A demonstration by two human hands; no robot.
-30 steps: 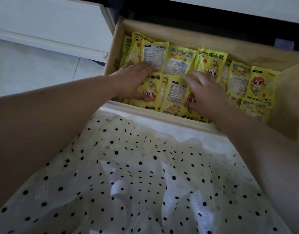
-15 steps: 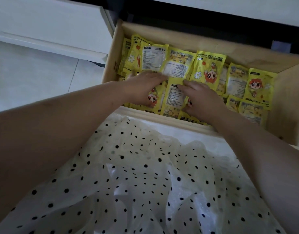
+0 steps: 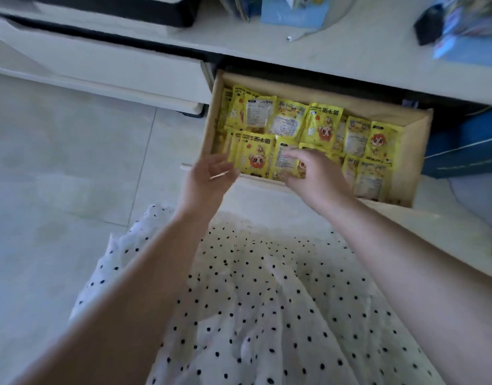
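An open wooden drawer (image 3: 214,112) holds several yellow snack packets (image 3: 322,123) laid in two rows. My left hand (image 3: 210,176) hovers at the drawer's front left corner, palm turned inward and fingers relaxed, holding nothing. Over the front row, my right hand (image 3: 308,173) has loosely bent fingers above a packet printed with a red-haired cartoon face (image 3: 256,159). Whether the right fingers touch the packets below cannot be told. Its palm hides part of the front row.
A white cabinet top (image 3: 336,51) above the drawer carries blue packages (image 3: 294,9) and a dark object (image 3: 429,23). A shut white drawer (image 3: 100,65) lies left, a blue box (image 3: 467,143) right. Pale floor tiles spread left; a polka-dot skirt (image 3: 267,301) covers my lap.
Both hands lifted off the packets and drew back toward the drawer's front edge. The view pulled back and up, now showing the cabinet top and floor.
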